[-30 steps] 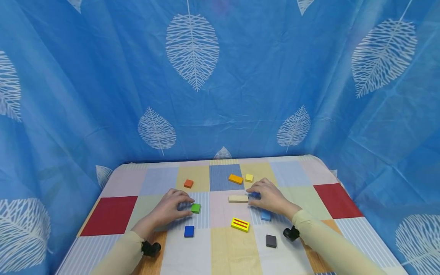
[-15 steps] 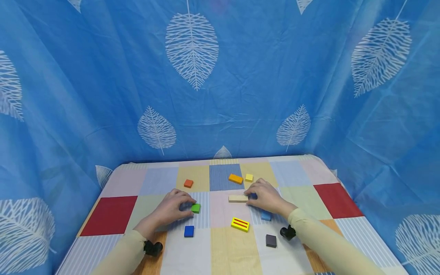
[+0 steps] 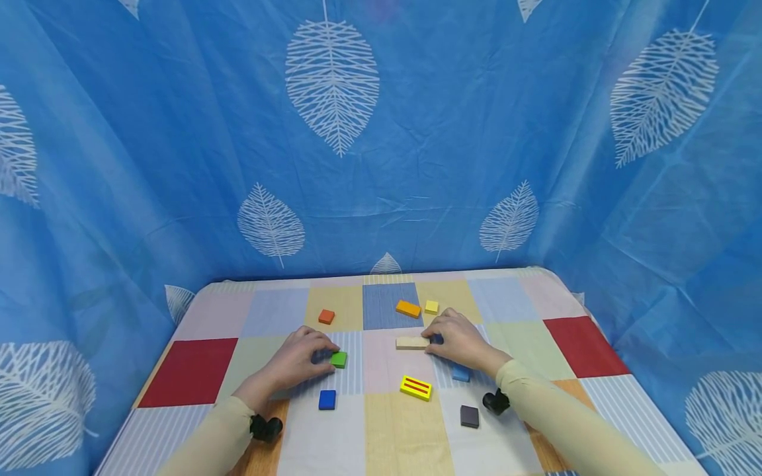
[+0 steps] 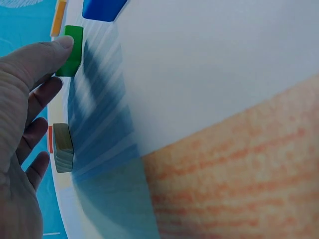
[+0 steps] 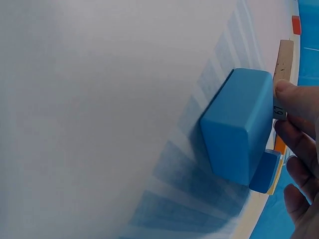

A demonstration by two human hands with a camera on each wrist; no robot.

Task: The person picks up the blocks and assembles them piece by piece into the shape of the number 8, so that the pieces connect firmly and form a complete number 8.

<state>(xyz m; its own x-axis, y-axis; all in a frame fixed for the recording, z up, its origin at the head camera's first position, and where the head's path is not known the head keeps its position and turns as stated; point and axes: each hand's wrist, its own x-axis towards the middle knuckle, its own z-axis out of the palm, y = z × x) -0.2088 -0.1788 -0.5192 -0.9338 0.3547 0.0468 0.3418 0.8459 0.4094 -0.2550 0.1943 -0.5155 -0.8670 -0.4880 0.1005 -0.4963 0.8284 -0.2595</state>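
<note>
My left hand has its thumb and forefinger at the left end of a green block, pinching it on the cloth. In the left wrist view the thumb lies over that green block, with the other fingers loosely bent. At the right end of a pale wooden bar, my right hand pinches with thumb and fingers. A printed number shows beside the thumb on the wooden bar in the right wrist view. A light blue block and a darker blue block lie close to this hand.
A blue block, a yellow block with red stripes and a dark grey block lie nearer. Farther back are red-orange, orange and yellow blocks. A wooden block sits beyond the left fingers.
My right hand has shifted left and its fingers have come together on the wooden bar's end, covering the darker blue block in the head view. My left hand has edged slightly right at the green block.
</note>
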